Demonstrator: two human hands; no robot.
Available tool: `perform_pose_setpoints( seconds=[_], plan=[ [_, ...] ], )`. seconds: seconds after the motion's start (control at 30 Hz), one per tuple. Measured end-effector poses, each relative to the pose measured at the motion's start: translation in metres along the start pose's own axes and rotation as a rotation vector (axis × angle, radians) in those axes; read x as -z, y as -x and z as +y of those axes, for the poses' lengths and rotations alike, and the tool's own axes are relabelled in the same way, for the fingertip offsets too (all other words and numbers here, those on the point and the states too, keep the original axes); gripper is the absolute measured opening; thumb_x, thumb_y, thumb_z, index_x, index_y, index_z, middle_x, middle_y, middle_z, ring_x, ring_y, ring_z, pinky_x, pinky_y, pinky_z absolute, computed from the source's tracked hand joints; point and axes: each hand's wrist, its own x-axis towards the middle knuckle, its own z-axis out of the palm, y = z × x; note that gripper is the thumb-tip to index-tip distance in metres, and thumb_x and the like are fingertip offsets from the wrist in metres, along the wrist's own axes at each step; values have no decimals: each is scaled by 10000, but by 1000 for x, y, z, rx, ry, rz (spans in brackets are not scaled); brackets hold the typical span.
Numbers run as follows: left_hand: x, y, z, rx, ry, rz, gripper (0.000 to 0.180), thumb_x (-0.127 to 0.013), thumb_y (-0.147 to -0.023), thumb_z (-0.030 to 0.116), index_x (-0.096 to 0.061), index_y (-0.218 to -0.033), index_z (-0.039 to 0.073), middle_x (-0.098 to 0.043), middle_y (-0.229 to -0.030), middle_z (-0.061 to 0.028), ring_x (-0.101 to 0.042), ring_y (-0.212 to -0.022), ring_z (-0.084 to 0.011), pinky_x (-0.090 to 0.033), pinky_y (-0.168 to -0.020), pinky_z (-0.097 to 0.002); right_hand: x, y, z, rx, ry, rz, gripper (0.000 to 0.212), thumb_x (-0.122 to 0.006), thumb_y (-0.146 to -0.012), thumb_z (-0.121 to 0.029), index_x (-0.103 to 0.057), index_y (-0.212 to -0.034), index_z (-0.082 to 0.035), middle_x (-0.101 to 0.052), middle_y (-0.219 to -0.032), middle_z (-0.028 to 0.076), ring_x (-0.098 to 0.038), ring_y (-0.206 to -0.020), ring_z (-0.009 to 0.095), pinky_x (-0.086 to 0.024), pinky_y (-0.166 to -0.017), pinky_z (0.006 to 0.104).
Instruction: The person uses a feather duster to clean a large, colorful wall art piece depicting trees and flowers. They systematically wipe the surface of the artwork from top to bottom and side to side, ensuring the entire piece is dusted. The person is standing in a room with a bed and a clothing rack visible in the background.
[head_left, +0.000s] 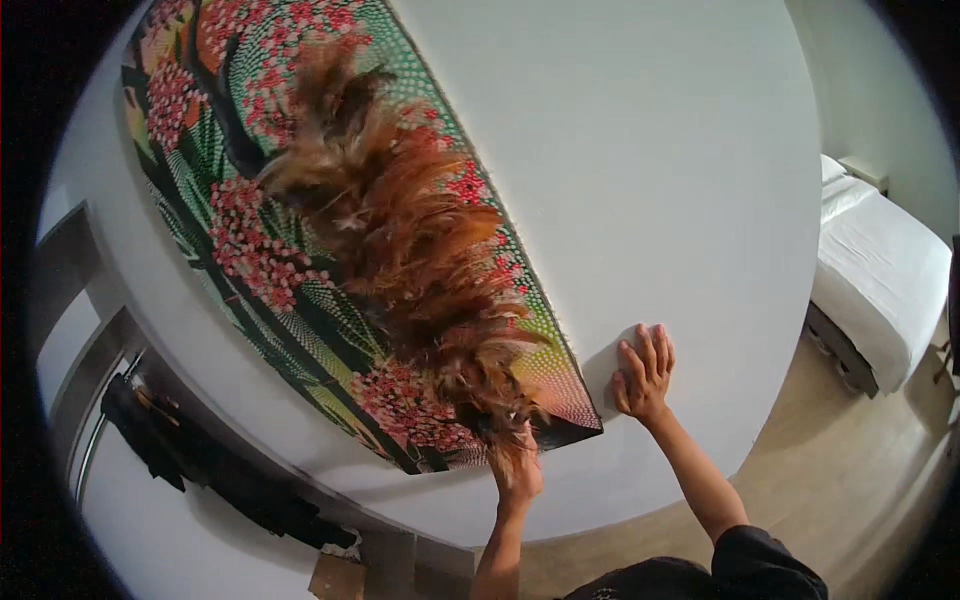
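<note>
My left hand [518, 478] grips the handle of a brown feather duster [400, 230]. Its feathers sweep across a large painting [240, 240] of red flowers and green leaves that hangs on a white wall [640, 150]. The duster looks blurred with motion. My right hand [643, 373] lies flat on the wall, fingers spread, just beside the painting's lower right corner. It holds nothing.
A bed with white sheets [880, 280] stands at the right on a light wooden floor [840, 480]. Dark clothes [200, 460] hang at the lower left near a doorway or frame [70, 290]. A brown cardboard piece [335, 577] sits near the bottom.
</note>
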Motion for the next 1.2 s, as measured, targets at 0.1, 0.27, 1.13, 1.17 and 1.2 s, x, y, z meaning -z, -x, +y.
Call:
perform_pose_setpoints(
  seconds=[0.1,0.27,1.13,1.17,1.2],
  plan=[
    [3,-24,52,266,349,120,521,-426,-1103,381,-389,-663,103,-381,-555,-8,-405,-447,-118,-387,-431,-302,1,3,6,16,15,-26,542,-580,-877,-220,-550,-1393,-55,-433,-1553,249,-319,-1475,495,-223,-1194,605],
    [23,-45,55,139,240,137,483,-468,-1093,354,-437,-690,90,-424,-560,-12,-435,-437,-114,-384,-417,-279,-3,5,3,-2,-3,-17,531,-574,-890,-244,-555,-1393,-74,-443,-1550,234,-328,-1470,497,-223,-1191,602],
    [63,-67,66,35,515,-150,371,-444,-1106,297,-526,-881,13,-510,-721,-66,-604,-651,-202,-549,-643,-362,52,-50,-196,-401,-850,-637,364,-605,-1008,-185,-476,-1248,55,-669,-1013,269,-707,-880,395,-542,-724,479],
    [67,-64,61,-169,261,-52,323,-447,-1103,271,-539,-929,15,-524,-738,-75,-612,-673,-216,-550,-666,-379,50,-52,-202,-458,-862,-698,330,-586,-1019,-160,-474,-1241,57,-671,-1025,275,-711,-892,396,-544,-724,476],
    [69,-61,50,-364,1,46,279,-449,-1099,245,-552,-978,16,-538,-754,-84,-619,-694,-230,-550,-689,-396,48,-56,-209,-435,-846,-682,240,-565,-1029,-114,-486,-1188,48,-684,-985,260,-714,-838,391,-551,-693,441]
  ],
)
